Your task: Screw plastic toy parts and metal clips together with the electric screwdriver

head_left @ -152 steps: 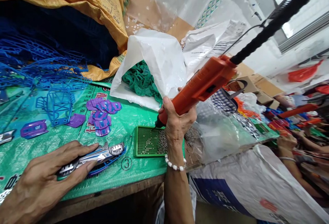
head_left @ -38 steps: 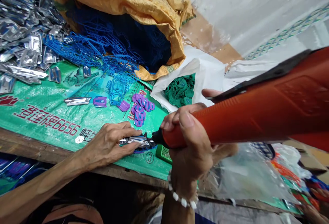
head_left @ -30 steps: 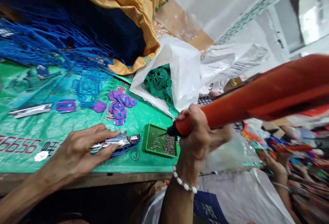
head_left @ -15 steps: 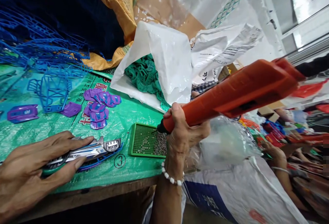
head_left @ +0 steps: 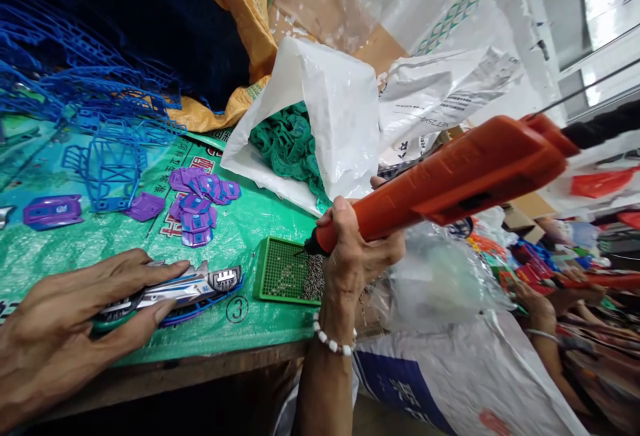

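Note:
My left hand [head_left: 95, 309] grips a toy car body [head_left: 195, 289], silver on top with blue and green edging, on its side at the table's front. Wrapped in my right hand [head_left: 350, 256] is an orange electric screwdriver [head_left: 450, 176], tilted so that its black nose points down and left. Its thin bit reaches over a green perforated tray [head_left: 261, 273] that holds many small screws [head_left: 314, 276]. Whether a screw sits on the bit is too small to tell. Beyond my left hand lie purple plastic plates [head_left: 197, 213] and a blue plastic frame [head_left: 113, 173].
Blue frames [head_left: 75, 83] are heaped at the left by an orange sack [head_left: 255, 23]. A white bag [head_left: 345, 116] spills green parts [head_left: 287, 139] behind the tray. Clear plastic bags [head_left: 440, 276] lie right of my right hand. At the far right a co-worker's hand [head_left: 535, 303] shows.
The view has shifted slightly, so the table things sit a little further right. Both hands keep their holds, and the screwdriver's bit stays over the screw tray.

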Tool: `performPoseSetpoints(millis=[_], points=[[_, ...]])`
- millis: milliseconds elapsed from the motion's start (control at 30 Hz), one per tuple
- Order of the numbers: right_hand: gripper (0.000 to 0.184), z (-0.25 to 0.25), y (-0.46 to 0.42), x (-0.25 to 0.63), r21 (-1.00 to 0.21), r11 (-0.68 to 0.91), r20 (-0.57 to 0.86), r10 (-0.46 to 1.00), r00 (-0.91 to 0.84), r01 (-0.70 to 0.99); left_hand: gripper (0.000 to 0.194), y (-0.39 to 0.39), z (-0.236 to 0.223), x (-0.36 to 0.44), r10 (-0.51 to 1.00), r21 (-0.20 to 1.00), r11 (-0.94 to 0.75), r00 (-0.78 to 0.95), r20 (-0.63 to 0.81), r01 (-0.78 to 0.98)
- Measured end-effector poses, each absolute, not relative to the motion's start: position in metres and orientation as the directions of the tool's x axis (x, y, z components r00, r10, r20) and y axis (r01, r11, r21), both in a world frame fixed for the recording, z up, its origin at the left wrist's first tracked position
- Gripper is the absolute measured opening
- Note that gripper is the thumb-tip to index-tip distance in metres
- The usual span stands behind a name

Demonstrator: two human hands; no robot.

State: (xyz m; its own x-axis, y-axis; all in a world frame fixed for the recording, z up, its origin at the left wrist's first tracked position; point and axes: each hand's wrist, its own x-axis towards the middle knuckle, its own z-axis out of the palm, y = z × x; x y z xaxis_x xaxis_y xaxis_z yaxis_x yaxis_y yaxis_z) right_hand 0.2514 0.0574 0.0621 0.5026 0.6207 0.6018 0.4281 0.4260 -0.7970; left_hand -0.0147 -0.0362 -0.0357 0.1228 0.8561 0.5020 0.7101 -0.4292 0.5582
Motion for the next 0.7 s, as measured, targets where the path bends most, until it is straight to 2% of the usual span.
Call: performPoseSetpoints(millis=[200, 700], points=[[0.064, 0.0603, 0.0574, 0.2540, -0.807, 0.403, 0.585, 0.644, 0.492, 0.433, 0.039, -0.0350, -0.0288, -0.0109, 0.851, 0.580, -0.458, 0.144, 0.505, 0.674], [0.058, 0.0591, 0.0572, 0.2533, -0.795, 0.449, 0.605, 0.620, 0.499, 0.407, 0.038, -0.0354, -0.0342, -0.0151, 0.861, 0.579, -0.435, 0.131, 0.491, 0.690]])
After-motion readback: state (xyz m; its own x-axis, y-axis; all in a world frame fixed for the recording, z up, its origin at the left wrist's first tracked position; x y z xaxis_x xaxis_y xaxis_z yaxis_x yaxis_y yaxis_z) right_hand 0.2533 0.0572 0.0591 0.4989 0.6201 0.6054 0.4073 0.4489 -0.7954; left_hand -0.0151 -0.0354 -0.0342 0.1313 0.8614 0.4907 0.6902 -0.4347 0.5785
